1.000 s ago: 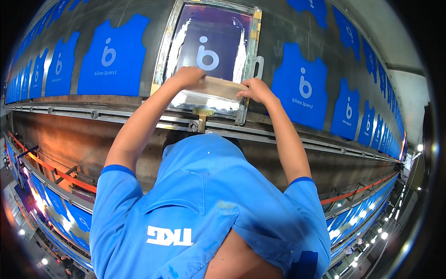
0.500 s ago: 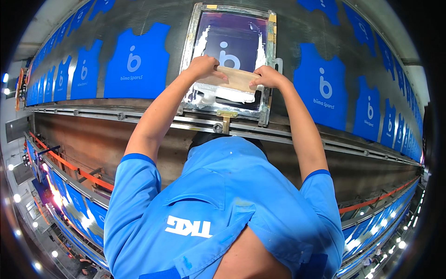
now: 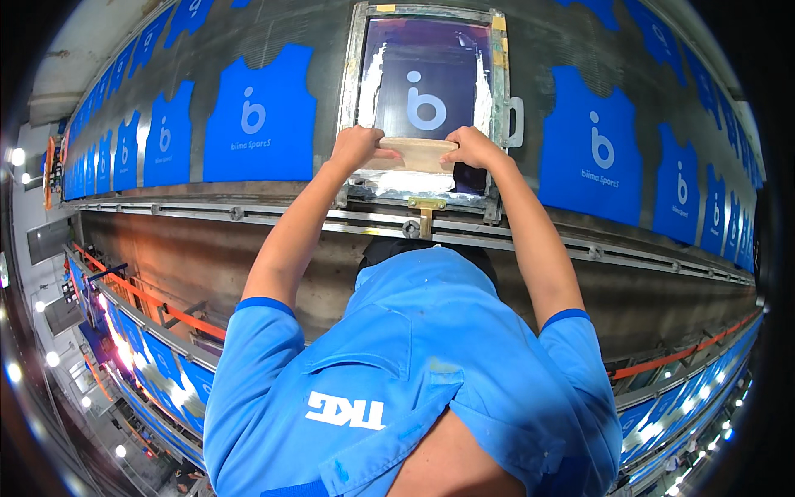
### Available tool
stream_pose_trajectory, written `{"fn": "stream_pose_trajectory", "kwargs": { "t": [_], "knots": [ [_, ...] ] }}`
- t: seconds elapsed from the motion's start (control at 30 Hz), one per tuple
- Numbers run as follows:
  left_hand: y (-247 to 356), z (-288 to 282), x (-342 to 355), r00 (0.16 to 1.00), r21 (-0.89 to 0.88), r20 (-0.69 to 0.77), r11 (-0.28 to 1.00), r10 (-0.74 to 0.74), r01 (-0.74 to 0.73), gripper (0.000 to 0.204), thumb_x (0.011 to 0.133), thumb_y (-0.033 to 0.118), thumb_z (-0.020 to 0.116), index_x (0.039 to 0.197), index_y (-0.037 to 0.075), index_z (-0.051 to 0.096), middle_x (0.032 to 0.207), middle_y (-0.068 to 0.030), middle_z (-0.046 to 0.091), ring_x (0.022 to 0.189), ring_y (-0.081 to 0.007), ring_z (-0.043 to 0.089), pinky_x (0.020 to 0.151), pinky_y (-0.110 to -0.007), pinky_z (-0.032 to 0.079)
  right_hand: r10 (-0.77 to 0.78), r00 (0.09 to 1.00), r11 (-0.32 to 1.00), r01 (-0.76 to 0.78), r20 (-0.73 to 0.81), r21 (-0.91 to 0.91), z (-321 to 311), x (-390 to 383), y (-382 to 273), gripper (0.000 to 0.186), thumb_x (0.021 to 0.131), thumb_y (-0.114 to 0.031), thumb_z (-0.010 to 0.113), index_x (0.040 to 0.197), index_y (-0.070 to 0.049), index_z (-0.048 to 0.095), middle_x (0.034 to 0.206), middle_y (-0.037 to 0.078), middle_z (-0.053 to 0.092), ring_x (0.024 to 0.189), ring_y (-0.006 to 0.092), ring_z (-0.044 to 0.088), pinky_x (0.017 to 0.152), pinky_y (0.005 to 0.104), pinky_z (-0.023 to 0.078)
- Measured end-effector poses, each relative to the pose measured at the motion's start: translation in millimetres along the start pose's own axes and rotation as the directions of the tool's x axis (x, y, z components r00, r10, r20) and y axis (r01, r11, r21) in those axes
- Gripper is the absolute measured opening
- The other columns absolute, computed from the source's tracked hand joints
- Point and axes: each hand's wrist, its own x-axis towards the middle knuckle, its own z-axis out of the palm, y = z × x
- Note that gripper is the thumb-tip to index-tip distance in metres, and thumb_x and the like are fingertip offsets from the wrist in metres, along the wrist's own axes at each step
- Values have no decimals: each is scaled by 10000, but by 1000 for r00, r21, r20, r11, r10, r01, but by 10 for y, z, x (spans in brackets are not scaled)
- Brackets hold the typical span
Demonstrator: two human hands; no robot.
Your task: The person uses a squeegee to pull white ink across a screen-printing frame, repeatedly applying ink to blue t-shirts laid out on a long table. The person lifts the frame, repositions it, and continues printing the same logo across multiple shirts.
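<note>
A wooden-handled squeegee (image 3: 421,155) lies across the near part of a screen printing frame (image 3: 351,83). My left hand (image 3: 359,147) is closed on its left end, thumb toward me along the wood. At the other end my right hand (image 3: 474,149) grips it the same way. White ink (image 3: 397,181) lies on the mesh just on my side of the squeegee, with streaks along both side edges. Beyond the squeegee, a pale rounded logo (image 3: 426,108) shows through the dark mesh. The squeegee's blade is hidden from me.
Blue sleeveless shirt panels with white prints, such as one on the left (image 3: 258,116) and one on the right (image 3: 590,145), lie along the dark table (image 3: 331,50). A metal rail (image 3: 290,217) runs along its near edge, with a brass-coloured bracket (image 3: 426,205) at the frame.
Both hands have drawn the squeegee toward me, to the near end of the screen. More of the logo shows beyond it. The whole view has shifted slightly.
</note>
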Motion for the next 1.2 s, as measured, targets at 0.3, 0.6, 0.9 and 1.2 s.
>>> {"fn": "stream_pose_trajectory", "kwargs": {
  "t": [0.3,0.6,0.9,1.2],
  "knots": [
    [5,-4,136,980,-218,188,976,60,-18,699,635,745,778,799,66,741,685,-141,673,697,-336,675,635,-433,515,32,953,988,-76,302,135,-220,50,66,393,718,-320,900,863,2,726,615,27,562,530,126,475,497,314,380],
    [184,-727,829,982,-213,-190,976,10,-51,660,702,730,742,816,80,726,713,-125,692,744,-349,693,652,-454,519,306,597,758,319,-742,569,-497,-393,919,327,944,-188,713,1236,-46,671,983,62,759,869,144,701,750,276,536],
    [-141,-594,1708,982,-131,29,974,189,-184,377,800,185,729,1176,164,710,1045,-121,743,986,-332,697,840,-436,543,482,666,719,70,-569,691,302,-421,1000,353,981,-224,676,1296,-99,578,734,-4,567,562,68,523,478,230,393],
    [35,-381,1235,991,-200,72,975,112,-96,465,786,88,652,1207,275,721,1068,-67,754,1017,-297,700,878,-416,548,406,606,753,202,-684,626,55,211,1518,304,961,-235,713,1203,-75,624,657,-49,487,489,47,410,417,241,299]
  ]
}}
